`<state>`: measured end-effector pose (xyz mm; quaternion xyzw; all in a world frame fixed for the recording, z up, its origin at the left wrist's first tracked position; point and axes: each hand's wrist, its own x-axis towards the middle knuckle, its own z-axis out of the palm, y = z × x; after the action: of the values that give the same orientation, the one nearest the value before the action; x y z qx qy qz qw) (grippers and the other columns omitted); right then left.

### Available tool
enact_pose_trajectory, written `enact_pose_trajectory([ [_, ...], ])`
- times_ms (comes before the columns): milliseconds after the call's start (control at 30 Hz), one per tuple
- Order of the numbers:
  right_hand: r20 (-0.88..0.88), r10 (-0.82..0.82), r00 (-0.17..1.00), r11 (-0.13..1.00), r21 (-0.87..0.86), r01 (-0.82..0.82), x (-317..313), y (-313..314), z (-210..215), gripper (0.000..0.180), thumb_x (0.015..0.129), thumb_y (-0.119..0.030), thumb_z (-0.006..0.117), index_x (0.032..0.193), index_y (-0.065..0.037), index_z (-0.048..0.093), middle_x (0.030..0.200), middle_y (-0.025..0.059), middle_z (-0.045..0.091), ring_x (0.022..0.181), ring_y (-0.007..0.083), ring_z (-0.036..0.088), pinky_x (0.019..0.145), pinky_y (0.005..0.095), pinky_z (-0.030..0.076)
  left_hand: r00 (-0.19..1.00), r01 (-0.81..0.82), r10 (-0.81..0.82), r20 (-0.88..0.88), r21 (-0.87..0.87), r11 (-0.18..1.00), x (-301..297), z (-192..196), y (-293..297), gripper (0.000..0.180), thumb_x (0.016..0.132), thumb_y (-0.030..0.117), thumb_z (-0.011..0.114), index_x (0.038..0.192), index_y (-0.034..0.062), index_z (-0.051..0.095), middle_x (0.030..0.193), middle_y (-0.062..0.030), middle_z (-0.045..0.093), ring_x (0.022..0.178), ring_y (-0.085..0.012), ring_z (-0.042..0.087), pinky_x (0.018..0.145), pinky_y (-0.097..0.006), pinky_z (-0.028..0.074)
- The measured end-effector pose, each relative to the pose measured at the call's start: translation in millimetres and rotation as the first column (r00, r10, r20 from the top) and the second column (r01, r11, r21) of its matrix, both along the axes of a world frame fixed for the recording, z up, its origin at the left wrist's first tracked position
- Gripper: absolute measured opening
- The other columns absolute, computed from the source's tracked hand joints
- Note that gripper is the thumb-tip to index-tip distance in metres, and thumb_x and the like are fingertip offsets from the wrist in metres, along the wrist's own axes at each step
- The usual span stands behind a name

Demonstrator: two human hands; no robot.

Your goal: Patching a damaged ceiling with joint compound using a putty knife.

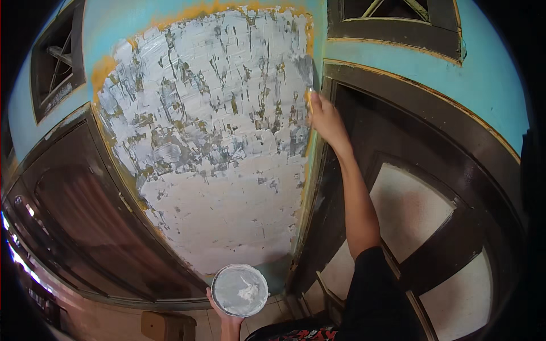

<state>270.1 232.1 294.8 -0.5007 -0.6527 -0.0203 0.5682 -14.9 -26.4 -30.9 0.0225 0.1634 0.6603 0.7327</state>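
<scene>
With my right hand [329,120] I grip the handle of a putty knife [306,71], its blade against the upper right edge of the plastered wall patch [227,199]. The patch is white below, streaked with grey and brown bare spots higher up. Low in front of the wall, my left hand [219,311] holds up a round, shallow grey container [226,282] from beneath and the left side. A small lump of white putty [248,292] lies in it. Most of my left fingers are hidden under the container.
Dark brown wooden doors stand on the left [91,210] and on the right [364,142], the right one with pale panels. A brown stool [168,325] stands on the tiled floor [273,312] at lower left. Turquoise paint [392,52] surrounds the door frames.
</scene>
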Motion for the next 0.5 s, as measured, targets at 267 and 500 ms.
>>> enact_pose_trajectory([
  [267, 0.116, -0.013, 0.993, 0.988, 0.153, -0.005, 12, 36, 51, 0.045, 0.098, -0.039, 0.030, 0.084, -0.001, 0.050, 0.061, 0.0061, 0.049, 0.055, 0.0187, 0.049, 0.058, 0.0332, 0.041, 0.999, -0.018, 0.016, -0.035, -0.043, 0.999, 7, 4, 3, 0.077, 0.078, 0.070, 0.040, 0.130, 0.0139, 0.045, 0.135, -0.0113, 0.041, 0.116, -0.0357, 0.043, 0.094, -0.054, 0.038],
  [500, -0.036, 0.023, 0.999, 0.996, 0.082, -0.020, -2, 11, -37, 0.043, 0.097, -0.039, 0.034, 0.087, -0.001, 0.052, 0.062, 0.0073, 0.050, 0.058, 0.0186, 0.053, 0.059, 0.0342, 0.043, 1.000, 0.000, 0.000, 0.003, -0.003, 1.000, -2, 4, 2, 0.079, 0.077, 0.071, 0.040, 0.131, 0.0139, 0.044, 0.136, -0.0122, 0.041, 0.118, -0.0373, 0.042, 0.095, -0.056, 0.037],
])
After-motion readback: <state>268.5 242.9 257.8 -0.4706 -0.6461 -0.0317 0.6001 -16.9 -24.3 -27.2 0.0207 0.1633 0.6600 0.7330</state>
